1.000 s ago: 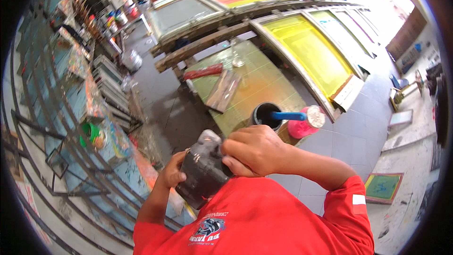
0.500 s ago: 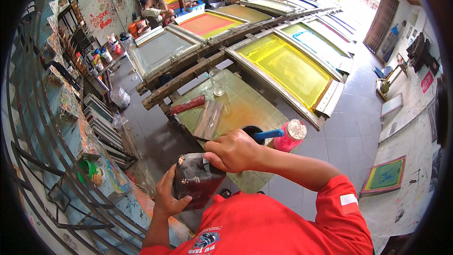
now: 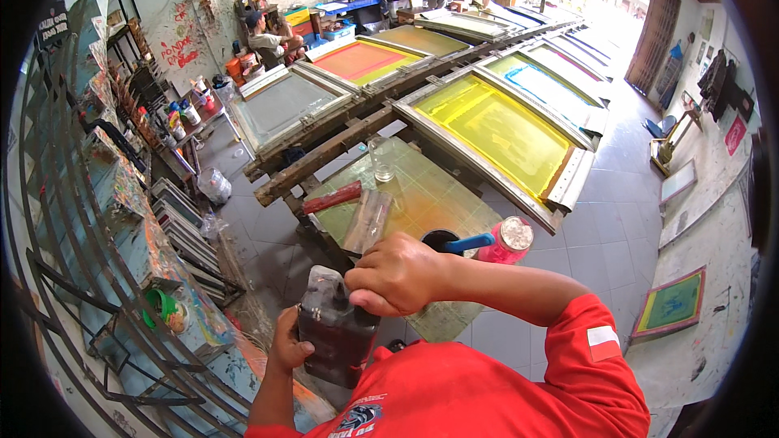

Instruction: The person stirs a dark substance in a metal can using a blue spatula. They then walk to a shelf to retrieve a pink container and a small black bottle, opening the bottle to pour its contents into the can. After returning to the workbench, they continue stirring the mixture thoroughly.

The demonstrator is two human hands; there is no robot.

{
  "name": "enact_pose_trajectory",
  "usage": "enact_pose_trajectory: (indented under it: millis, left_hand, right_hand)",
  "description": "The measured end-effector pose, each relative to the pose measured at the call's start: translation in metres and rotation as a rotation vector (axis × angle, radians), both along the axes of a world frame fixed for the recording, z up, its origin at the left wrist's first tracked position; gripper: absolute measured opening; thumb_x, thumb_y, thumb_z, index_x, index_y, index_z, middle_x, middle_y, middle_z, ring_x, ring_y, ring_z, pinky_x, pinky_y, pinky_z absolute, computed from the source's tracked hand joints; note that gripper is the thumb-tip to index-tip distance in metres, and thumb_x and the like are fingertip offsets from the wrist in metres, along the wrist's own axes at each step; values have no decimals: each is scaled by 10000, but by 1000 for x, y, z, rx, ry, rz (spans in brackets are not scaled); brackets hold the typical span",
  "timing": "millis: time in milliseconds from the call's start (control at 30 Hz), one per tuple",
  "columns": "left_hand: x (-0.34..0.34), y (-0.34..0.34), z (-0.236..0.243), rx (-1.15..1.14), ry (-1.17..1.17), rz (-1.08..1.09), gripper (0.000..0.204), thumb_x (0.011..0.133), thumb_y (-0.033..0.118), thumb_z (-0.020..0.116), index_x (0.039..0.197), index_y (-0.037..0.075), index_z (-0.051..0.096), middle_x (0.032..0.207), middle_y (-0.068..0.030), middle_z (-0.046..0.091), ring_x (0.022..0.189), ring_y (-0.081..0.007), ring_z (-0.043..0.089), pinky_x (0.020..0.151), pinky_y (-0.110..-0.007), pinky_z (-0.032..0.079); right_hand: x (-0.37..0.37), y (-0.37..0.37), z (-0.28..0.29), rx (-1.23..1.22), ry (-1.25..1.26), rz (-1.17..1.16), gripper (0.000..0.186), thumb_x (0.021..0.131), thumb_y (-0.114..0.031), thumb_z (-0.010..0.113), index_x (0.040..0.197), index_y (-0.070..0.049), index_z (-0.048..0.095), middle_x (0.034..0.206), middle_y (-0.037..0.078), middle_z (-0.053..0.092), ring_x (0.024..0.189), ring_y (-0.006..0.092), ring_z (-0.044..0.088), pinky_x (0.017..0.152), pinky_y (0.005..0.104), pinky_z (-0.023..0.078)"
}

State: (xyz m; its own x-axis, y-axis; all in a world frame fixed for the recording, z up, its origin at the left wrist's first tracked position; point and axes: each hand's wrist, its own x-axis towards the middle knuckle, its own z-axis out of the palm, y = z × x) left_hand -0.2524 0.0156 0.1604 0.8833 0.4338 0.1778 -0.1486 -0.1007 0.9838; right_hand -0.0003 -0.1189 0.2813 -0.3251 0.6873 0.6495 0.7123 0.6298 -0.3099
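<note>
Head view, looking down: a dark, squarish plastic jug is held before the red shirt, just off the near edge of the green-topped table. Compared with half a second ago, it has turned – a pale, translucent corner now shows at its top – suggesting it is being worked between both hands. The left hand is partly curled around its left side, thumb on the near face. The right hand is closed at its upper right; whether on cap or handle, I cannot tell. Beyond stand a dark cup and a pink jar.
</note>
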Motion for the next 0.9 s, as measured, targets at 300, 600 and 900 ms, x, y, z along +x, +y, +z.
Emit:
enact_pose_trajectory:
  millis: [300,600,900]
  left_hand:
    - [20,-3,11,-539,5,-301,893,692,576,774,1275,-55,531,1206,-126,632,1089,-198,616,936,-342,497]
    - [31,-3,-56,-934,89,-346,890,707,566,765,1293,-55,513,1226,-130,622,1106,-199,611,958,-355,488]
    - [63,21,-4,85,-65,-84,891,767,554,732,1342,-79,481,1223,-156,612,1123,-239,600,969,-345,446]
  right_hand:
    - [-2,0,8,126,-74,163,302,957,-307,544,774,-67,540,664,107,532,572,310,557,506,407,445]
    - [1,-7,11,170,-116,129,286,962,-322,539,813,-78,548,712,109,539,608,301,565,526,396,456]
    - [41,-18,-1,-459,116,-395,399,978,-409,491,976,-16,559,829,244,626,834,453,605,735,540,456]
